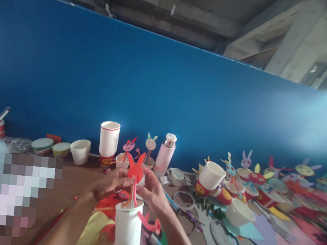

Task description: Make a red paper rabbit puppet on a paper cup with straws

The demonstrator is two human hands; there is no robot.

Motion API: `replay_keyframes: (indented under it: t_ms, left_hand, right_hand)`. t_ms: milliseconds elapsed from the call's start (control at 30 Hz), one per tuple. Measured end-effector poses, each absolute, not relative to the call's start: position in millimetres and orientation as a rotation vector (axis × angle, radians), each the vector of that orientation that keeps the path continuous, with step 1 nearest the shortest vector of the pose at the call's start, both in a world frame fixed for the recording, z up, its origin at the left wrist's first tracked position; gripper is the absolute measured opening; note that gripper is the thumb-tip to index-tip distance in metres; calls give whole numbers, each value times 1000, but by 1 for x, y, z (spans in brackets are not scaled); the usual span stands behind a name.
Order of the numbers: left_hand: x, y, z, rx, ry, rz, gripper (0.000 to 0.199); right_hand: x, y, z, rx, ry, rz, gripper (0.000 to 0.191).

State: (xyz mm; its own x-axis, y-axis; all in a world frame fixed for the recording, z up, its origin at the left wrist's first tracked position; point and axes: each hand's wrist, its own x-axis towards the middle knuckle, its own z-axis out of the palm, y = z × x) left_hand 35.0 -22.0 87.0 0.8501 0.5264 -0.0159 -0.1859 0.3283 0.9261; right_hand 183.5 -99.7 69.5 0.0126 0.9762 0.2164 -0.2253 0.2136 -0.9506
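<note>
A red paper rabbit head [136, 170] with two long ears tops straws [132, 196] that rise from a white paper cup [128, 230]. My left hand [117, 182] pinches the head's left edge, its fingers closed near the straws. From the right, my right hand [150, 188] grips the same head, with some fingers hidden behind it. Something pale shows between the head and my right fingers; I cannot make out what it is. A curled pink-red strip [150, 225] sticks out from the cup's right side. Red paper pieces [109, 206] and a yellow sheet [91, 229] lie left of the cup.
Against the blue wall [156, 79] stand stacked paper cups [109, 140], a pink thermos [165, 155] and finished rabbit cups [150, 144]. To the right are several more rabbit cups [258, 178], a tape roll [224, 238] and coloured paper [268, 232]. Lidded tubs [42, 145] sit at left.
</note>
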Motion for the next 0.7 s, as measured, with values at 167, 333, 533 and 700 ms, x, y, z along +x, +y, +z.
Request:
replay_keyframes:
  t_ms: [167, 333, 533, 700]
  left_hand:
    - [35, -24, 90, 1153, 339, 456, 14]
    - [35, -26, 92, 1149, 329, 456, 22]
    - [36, -27, 90, 1188, 278, 438, 18]
    - [38, -27, 88, 1251, 303, 403, 16]
  right_hand:
    - [183, -102, 74, -1009, -1155, 1024, 34]
    - [179, -103, 76, -994, -1095, 1016, 29]
    - [182, -97, 66, -1090, -992, 995, 23]
    - [185, -95, 59, -1153, -915, 1049, 31]
